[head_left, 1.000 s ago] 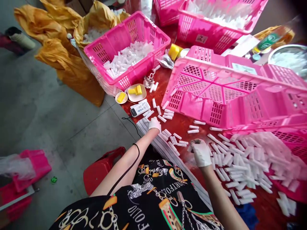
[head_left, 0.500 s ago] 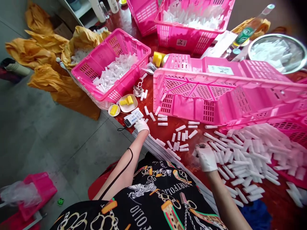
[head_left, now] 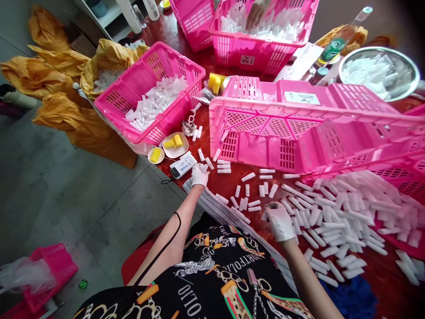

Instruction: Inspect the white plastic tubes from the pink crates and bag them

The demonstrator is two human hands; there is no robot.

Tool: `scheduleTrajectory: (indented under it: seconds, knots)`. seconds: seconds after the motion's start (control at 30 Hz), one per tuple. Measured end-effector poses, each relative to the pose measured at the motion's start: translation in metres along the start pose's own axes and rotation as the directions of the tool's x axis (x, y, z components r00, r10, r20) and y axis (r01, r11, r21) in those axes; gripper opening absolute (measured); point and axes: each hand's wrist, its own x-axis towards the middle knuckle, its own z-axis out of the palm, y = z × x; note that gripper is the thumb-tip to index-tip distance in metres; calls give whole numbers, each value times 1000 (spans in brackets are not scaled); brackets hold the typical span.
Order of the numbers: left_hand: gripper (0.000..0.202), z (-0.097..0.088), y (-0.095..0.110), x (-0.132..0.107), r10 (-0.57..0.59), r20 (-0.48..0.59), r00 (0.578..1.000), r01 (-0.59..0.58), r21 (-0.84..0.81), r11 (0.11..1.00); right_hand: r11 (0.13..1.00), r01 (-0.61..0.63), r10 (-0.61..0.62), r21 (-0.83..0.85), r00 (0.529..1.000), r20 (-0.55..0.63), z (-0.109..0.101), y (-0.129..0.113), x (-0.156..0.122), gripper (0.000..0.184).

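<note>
My left hand (head_left: 200,174), in a white glove, rests curled on the red table (head_left: 206,57) beside a small white device (head_left: 183,166) and scattered white plastic tubes (head_left: 247,195). Its fingers close around a few white tubes. My right hand (head_left: 280,220), also gloved, is a loose fist at the edge of a big heap of white tubes (head_left: 345,217). What it holds is hidden. An overturned pink basket (head_left: 299,133) lies just beyond both hands.
A pink basket of white tubes (head_left: 149,95) stands at the left table edge, above yellow sacks (head_left: 66,88). Small dishes with yellow pieces (head_left: 174,144) sit near it. Another person's hand (head_left: 254,15) reaches into a far pink basket (head_left: 262,31). A metal bowl (head_left: 380,71) sits at right.
My left hand has moved a little away from me along the table edge, up to the white device. The right hand stays at the heap. Another person's hand has appeared in the far basket.
</note>
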Motion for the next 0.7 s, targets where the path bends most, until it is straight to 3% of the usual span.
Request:
scheduleTrajectory:
  seconds: [0.27,0.47,0.57,0.63,0.7]
  knots:
    - [32,1,29,-38,108,-70,992,-114,-92,989,996,65,-62,-67,997,51,2,-3,1,20]
    - [44,24,24,-38,-54,143,988,40,99,994,993,116,-116,3,992,42,4,18,2,29]
    - [49,32,19,-43,-130,121,984,118,104,988,995,92,-91,-26,995,39,4,22,-3,32]
    - [48,26,11,-55,-159,88,983,147,126,981,992,90,-86,-83,995,56,4,22,-5,31]
    - [44,10,-5,-75,-201,153,968,169,200,965,982,95,-78,-166,991,106,4,20,-5,27]
